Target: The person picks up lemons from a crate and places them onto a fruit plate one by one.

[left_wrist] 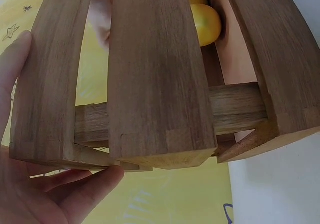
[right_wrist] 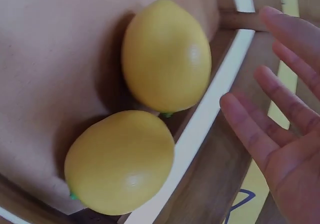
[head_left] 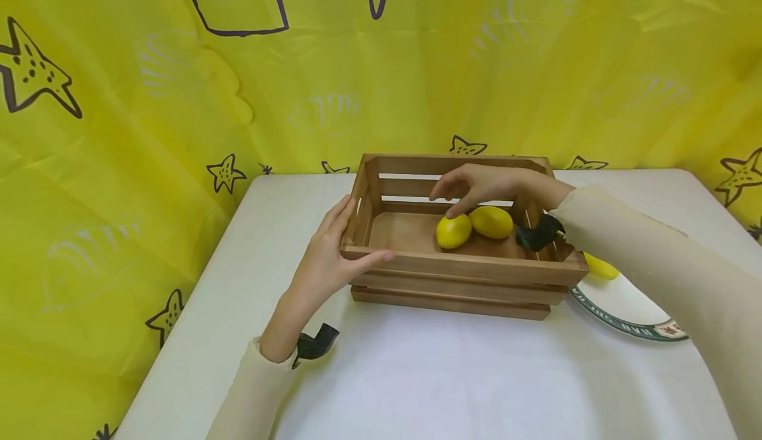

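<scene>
Two glossy yellow lemons (head_left: 477, 223) with green stem ends, side by side inside a slatted brown wooden crate (head_left: 464, 267), right hand (head_left: 479, 183) just above, fingers loosely spread, left hand (head_left: 324, 261) gripping the crate's near left corner

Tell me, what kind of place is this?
Probably a small tabletop set-up, maybe indoors: a white table, a starry yellow cloth behind it, and a wooden crate with two lemons inside.
</scene>
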